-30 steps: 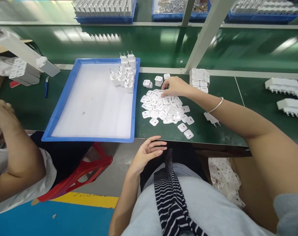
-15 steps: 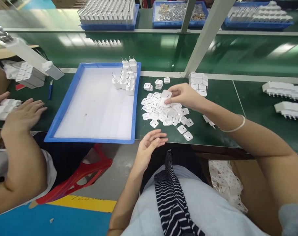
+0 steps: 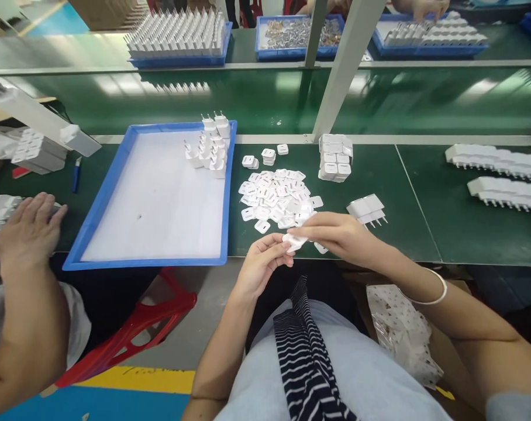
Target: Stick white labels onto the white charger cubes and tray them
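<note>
Your right hand [image 3: 347,235] has joined your left hand [image 3: 262,264] below centre frame; fingers nearly closed, both now steady white plastic [image 3: 293,242].

A single head-worn camera looks forward and steeply down – the wearer's shirt [image 3: 362,362] close at the bottom edge, left hand [image 3: 257,266] and right hand [image 3: 347,237] near the middle, green bench [image 3: 476,240] beyond – and reaches a raised shelf [image 3: 243,55] at the top
</note>
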Tool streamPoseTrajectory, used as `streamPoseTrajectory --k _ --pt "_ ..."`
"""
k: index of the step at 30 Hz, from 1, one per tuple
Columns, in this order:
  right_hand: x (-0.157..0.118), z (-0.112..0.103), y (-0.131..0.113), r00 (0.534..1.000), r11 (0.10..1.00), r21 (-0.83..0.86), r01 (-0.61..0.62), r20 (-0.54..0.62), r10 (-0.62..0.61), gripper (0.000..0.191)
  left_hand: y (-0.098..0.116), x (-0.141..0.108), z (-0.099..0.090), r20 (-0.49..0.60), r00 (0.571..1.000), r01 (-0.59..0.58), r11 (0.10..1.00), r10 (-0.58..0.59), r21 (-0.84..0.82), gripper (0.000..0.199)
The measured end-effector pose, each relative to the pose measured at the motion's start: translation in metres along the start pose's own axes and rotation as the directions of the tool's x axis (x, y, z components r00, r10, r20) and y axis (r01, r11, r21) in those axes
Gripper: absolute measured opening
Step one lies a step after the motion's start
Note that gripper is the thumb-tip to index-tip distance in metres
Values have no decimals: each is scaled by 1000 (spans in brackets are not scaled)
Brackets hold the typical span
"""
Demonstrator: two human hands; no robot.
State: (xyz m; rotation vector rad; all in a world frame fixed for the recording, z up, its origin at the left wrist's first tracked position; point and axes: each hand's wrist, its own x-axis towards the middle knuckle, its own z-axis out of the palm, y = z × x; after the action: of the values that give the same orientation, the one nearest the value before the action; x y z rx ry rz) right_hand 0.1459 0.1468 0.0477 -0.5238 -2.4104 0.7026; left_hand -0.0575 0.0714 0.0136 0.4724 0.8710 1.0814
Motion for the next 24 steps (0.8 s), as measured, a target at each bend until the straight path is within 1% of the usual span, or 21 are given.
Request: streamPoseTrajectory --k 1,3,6,8,9,10,11,12,13,14,15,16,17,18,19,20,21,22,23,24 --pt "-2 -1 2 997 997 -46 69 51 -66 33 1 -1 -1 28 999 23 1000 -23 3 20" --pt "-3 -3 6 984 986 -89 142 118 -131 36 2 -1 -2 67 996 66 998 -66 1 23" --pt "-5 -2 10 977 988 -60 143 168 -132 40 1 -1 -3 118 982 150 988 -145 -40 29" --pt "-8 1 10 975 995 26 95 200 -99 42 -1 -2 -5 138 976 179 983 -171 -51 34" --pt "-9 2 9 973 995 94 40 221 -60 44 -1 -3 -7 130 977 175 984 -169 -34 33" --pt "-11 5 8 970 983 177 -43 242 -1 46 -2 -4 -8 112 981 158 987 -157 -4 31" --pt "-12 7 6 964 950 273 -150 254 79 46 -3 -5 -9 88 987 135 990 -137 32 28" --pt "-13 9 5 949 889 373 -266 265 172 45 -3 -7 -9 62 991 111 992 -115 67 25" --pt "-13 11 5 922 801 467 -374 278 268 43 -4 -8 -10 39 995 86 991 -91 98 22" --pt "-12 12 6 890 706 541 -457 285 357 41 -5 -9 -10 18 998 59 991 -62 123 21" --pt "-9 13 9 855 633 579 -513 279 438 38 -6 -10 -10 -3 999 33 989 -33 141 20" --pt "-4 13 13 821 605 574 -552 249 513 35 -7 -11 -10 -25 1000 10 988 -6 156 19" --pt "3 13 20 789 624 517 -586 189 585 33 -9 -11 -9 -48 999 -10 986 19 169 19" --pt "11 12 27 757 668 410 -621 93 647 30 -10 -10 -9 -71 997 -29 983 42 181 20" --pt "20 12 36 722 703 263 -661 -33 691 27 -12 -10 -9 -91 994 -46 980 65 193 21" --pt "29 11 45 687 703 101 -704 -154 711 26 -13 -9 -8 -109 990 -61 977 85 206 22" --pt "39 12 54 655 667 -42 -744 -245 715 25 -14 -8 -8 -125 987 -74 973 103 221 23" --pt "48 12 62 628 617 -145 -774 -297 719 26 -16 -8 -8 -139 983 -84 968 119 237 23" --pt "55 14 69 609 573 -209 -792 -314 728 26 -17 -8 -9 -154 979 -91 964 133 251 24" --pt "61 16 75 598 546 -244 -802 -306 741 24 -18 -8 -9 -168 975 -96 960 144 264 24"
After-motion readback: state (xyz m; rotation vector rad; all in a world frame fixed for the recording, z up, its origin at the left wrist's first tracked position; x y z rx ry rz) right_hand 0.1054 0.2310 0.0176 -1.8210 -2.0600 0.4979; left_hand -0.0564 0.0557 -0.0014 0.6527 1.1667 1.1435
